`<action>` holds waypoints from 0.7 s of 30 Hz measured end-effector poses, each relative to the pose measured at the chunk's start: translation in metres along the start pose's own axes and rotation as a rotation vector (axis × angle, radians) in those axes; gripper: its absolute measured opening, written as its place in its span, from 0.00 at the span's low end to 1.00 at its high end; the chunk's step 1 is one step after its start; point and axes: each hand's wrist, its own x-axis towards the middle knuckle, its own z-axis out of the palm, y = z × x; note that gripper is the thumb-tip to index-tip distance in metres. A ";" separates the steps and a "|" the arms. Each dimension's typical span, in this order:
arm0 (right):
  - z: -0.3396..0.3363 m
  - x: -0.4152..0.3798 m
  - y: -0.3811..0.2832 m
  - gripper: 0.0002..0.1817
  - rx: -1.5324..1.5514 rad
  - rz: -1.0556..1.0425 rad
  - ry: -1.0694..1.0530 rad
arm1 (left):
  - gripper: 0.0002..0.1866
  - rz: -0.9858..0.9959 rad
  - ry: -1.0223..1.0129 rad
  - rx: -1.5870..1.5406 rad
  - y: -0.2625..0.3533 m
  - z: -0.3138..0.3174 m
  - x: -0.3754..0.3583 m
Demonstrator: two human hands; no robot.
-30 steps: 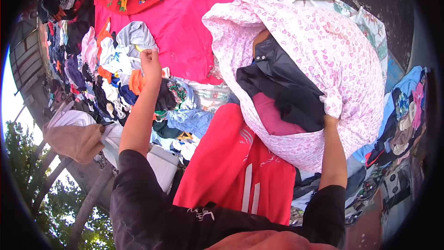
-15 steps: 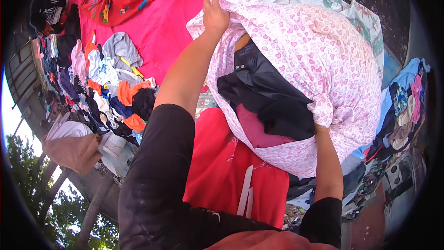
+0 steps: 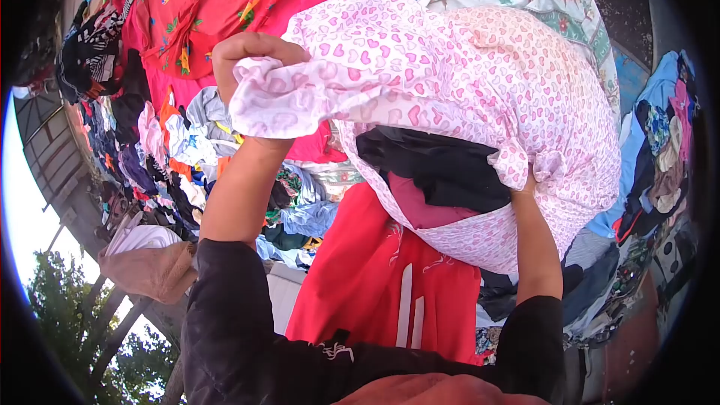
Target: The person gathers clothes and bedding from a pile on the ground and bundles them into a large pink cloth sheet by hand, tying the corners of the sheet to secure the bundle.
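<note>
A big white cloth bundle with pink hearts, the heart-print sheet [image 3: 420,52], bulges in front of me. Its mouth gapes toward me, showing a black garment [image 3: 442,161] and a dark pink garment [image 3: 424,206] inside. My left hand [image 3: 247,52] is closed on a loose corner of the sheet, stretched out to the left; the draped cloth covers some of the fingers. Beside a knotted part of the sheet, my right hand [image 3: 525,184] is closed on the fabric at the right of the opening, its fingers mostly hidden.
Red cloth with white stripes [image 3: 375,277] lies just before my body. Heaped mixed clothes [image 3: 195,142] fill the left, and more clothes [image 3: 664,142] lie at the right. A red flowered cloth [image 3: 217,7] spreads at the back, and a brown sack [image 3: 150,266] stands left.
My left hand has swung left and toward me, pulling the sheet's corner over and narrowing the view into the bundle. My right hand keeps its hold at the knot.
</note>
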 end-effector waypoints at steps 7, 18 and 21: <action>-0.003 0.005 -0.007 0.14 -0.045 -0.011 0.008 | 0.36 0.056 -0.945 0.655 -0.019 -0.062 -0.149; -0.007 -0.009 -0.023 0.16 -0.083 0.055 0.073 | 0.08 -0.169 -0.937 1.314 -0.038 -0.262 -0.285; -0.010 -0.013 -0.028 0.16 -0.110 0.110 0.073 | 0.09 -0.138 -0.707 1.282 0.001 -0.260 -0.245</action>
